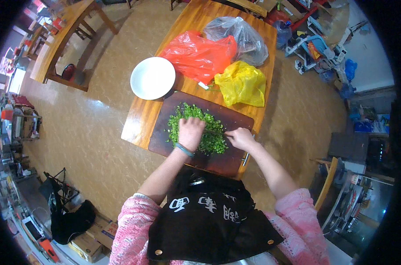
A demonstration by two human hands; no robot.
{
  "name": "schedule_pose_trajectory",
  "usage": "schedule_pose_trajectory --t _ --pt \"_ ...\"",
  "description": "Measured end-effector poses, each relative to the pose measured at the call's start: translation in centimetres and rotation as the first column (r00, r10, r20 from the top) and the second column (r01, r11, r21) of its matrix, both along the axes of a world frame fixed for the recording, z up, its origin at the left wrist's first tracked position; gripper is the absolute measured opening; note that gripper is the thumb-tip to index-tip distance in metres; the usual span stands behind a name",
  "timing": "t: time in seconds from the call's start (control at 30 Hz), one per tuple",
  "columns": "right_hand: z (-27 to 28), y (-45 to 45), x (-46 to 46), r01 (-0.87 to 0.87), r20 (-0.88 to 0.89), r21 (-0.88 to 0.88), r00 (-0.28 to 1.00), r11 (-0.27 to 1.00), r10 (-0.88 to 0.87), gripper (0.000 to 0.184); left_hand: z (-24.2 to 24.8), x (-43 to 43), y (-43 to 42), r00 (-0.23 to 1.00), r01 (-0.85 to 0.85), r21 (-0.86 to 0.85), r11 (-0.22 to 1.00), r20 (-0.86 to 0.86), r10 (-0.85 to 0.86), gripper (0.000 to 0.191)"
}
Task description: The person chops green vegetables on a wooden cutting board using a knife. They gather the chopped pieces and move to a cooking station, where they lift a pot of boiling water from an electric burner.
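Observation:
A heap of chopped green scallions or similar greens (pixel 217 144) covers the middle of a dark cutting board (pixel 233 160). In my right hand (pixel 241 138) is the handle of a kitchen knife (pixel 217 133), its blade seen nearly edge-on and pointing left into the greens. My left hand (pixel 191 131), slightly blurred and wearing a bluish-green bangle, is over the heap near the blade's far end. Its fingers point away from me, and what lies under them is hidden. Loose bits of green are scattered around the heap.
Past the board on the wooden table (pixel 139 124) stand a white bowl (pixel 153 78), a red plastic bag (pixel 200 56), a yellow plastic bag (pixel 243 84) and a clear plastic bag (pixel 240 39). A metal handle (pixel 245 159) sits at the board's right edge.

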State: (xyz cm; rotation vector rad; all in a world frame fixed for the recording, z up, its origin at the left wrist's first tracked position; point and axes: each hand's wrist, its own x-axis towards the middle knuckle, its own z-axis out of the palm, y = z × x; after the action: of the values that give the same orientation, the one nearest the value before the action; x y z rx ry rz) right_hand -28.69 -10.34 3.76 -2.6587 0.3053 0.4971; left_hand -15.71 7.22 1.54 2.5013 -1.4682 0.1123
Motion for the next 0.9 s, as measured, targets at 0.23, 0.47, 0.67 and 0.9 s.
schedule_pose_trajectory --t 0.23,0.47,0.67,0.9 --pt "1.2 1.1 3.1 -0.088 -0.19 -0.12 0.98 0.989 0.064 0.016 -1.0 2.8 2.9 0.993 -0.073 -0.088 0.993 -0.096 0.064 0.011" --pt "0.8 -0.7 1.3 -0.05 -0.025 -0.034 0.998 0.998 0.049 0.018 -0.1 0.0 -0.2 0.999 -0.023 -0.065 0.998 0.022 0.025 0.007" --pt "0.8 1.6 2.8 -0.059 -0.213 -0.115 0.976 0.992 0.034 0.016 -1.1 3.3 3.2 0.994 -0.043 -0.099 0.994 -0.102 0.033 0.014" --pt "0.3 2.1 0.0 0.069 -0.057 -0.014 0.996 0.998 -0.07 0.022 -0.7 1.0 0.7 0.999 0.007 -0.011 1.0 0.04 -0.006 0.007"
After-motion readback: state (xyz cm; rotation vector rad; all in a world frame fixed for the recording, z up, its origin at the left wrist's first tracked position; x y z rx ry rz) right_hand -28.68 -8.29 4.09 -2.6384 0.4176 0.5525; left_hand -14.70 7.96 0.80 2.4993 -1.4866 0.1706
